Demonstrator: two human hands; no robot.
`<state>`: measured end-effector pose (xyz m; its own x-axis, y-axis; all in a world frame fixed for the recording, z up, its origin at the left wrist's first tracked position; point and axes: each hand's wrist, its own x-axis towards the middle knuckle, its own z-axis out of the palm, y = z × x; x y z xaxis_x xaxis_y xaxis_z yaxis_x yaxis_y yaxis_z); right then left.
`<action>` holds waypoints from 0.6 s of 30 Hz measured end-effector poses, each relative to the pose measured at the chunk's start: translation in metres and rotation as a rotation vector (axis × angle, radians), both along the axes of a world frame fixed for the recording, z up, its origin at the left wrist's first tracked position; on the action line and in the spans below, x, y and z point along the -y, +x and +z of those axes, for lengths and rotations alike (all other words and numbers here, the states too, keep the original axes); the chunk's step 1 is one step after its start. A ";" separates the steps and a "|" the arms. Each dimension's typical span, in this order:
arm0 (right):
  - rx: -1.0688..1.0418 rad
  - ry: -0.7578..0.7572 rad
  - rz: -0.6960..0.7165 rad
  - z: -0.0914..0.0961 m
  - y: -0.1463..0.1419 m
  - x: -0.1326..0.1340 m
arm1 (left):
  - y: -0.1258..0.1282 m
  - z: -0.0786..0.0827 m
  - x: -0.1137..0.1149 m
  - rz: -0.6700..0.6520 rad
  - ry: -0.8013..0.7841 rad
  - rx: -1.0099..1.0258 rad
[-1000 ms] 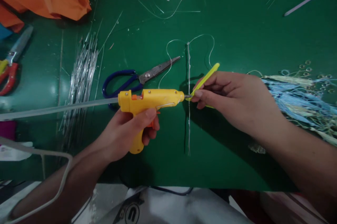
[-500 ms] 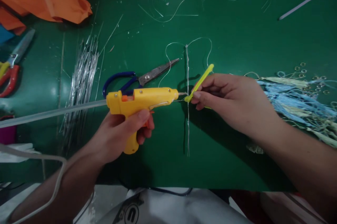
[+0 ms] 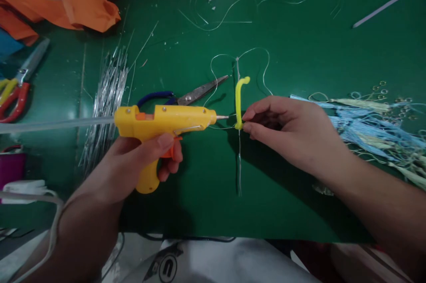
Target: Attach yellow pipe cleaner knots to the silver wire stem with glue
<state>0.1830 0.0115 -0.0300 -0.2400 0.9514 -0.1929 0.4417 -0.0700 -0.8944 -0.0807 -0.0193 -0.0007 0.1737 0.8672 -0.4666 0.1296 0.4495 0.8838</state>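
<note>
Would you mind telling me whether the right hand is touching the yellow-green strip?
Touching: the head view shows the right hand pinching the lower end of the yellow-green strip.

Single head-worn view, steeply downward, close above the green mat [image 3: 299,52]

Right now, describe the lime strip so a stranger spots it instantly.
On the green mat, the yellow glue gun points right. Just past its tip, the right hand pinches the strip by its near end. Unlike the silver wire beside it, it is lime with a hooked far end.
</note>
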 end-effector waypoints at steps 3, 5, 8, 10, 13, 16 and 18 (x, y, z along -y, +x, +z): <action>0.074 0.077 0.046 -0.001 0.000 0.002 | -0.002 0.003 -0.002 0.028 0.086 0.007; 0.137 0.143 0.078 -0.002 0.000 0.003 | 0.000 0.006 -0.003 0.019 0.108 0.019; 0.211 0.251 0.122 -0.005 -0.001 0.003 | 0.002 0.010 -0.004 0.007 0.109 0.023; 0.240 0.305 0.143 -0.008 -0.002 0.004 | 0.002 0.011 -0.005 -0.005 0.109 0.032; 0.265 0.350 0.149 -0.011 -0.004 0.004 | 0.001 0.011 -0.005 -0.024 0.129 0.055; 0.296 0.360 0.144 -0.011 -0.006 0.006 | 0.000 0.010 -0.004 -0.023 0.158 0.058; 0.305 0.366 0.140 -0.010 -0.007 0.006 | 0.000 0.010 -0.004 -0.024 0.159 0.060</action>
